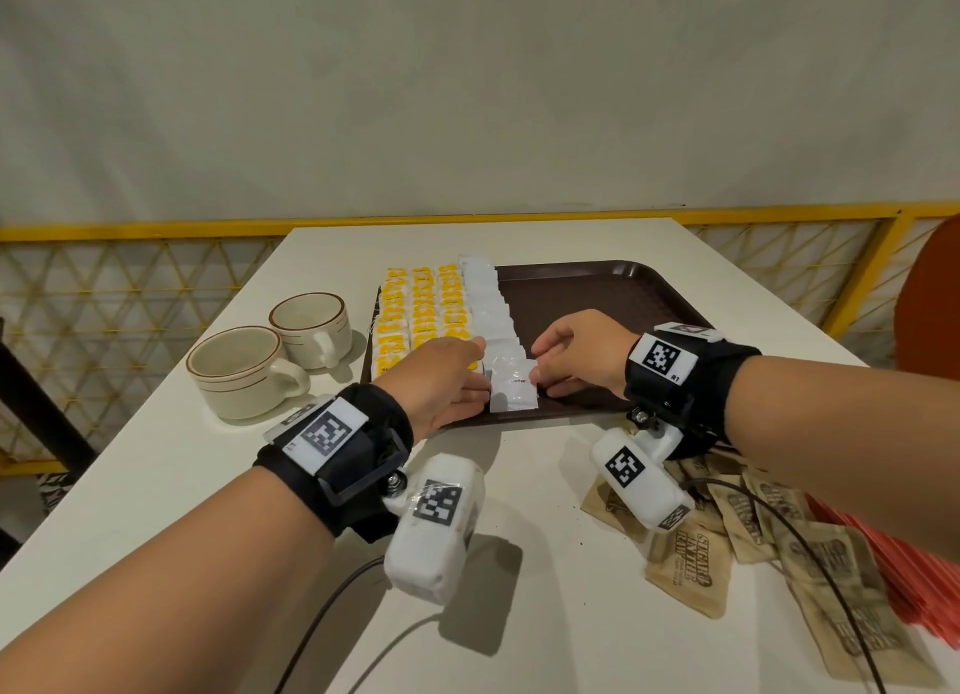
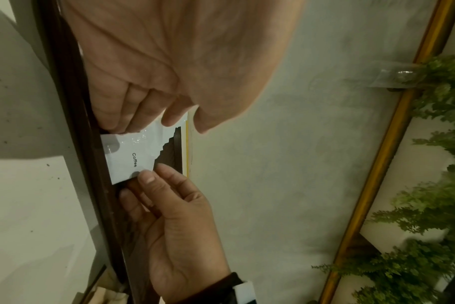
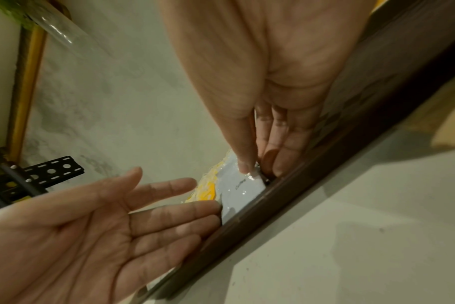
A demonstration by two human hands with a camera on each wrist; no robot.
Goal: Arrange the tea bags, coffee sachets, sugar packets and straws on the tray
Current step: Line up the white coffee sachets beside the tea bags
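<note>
A white table stands against a pale wall with a yellow mesh rail behind it. At the left sit two cups, then the brown tray, which carries three columns of yellow tea bags and, beside them, an overlapping column of white coffee sachets. The left hand has its fingers straight, set flat against the left edge of the nearest sachet, which lies at the tray's near rim. The right hand pinches that sachet's right edge between thumb and fingers. To finish this placement well, I would square the sachet to the column, keep its overlap even with the ones beyond, and let go without dragging it. Off the tray at the right, brown sugar packets and red straws lie on the table, not yet arranged.
</note>
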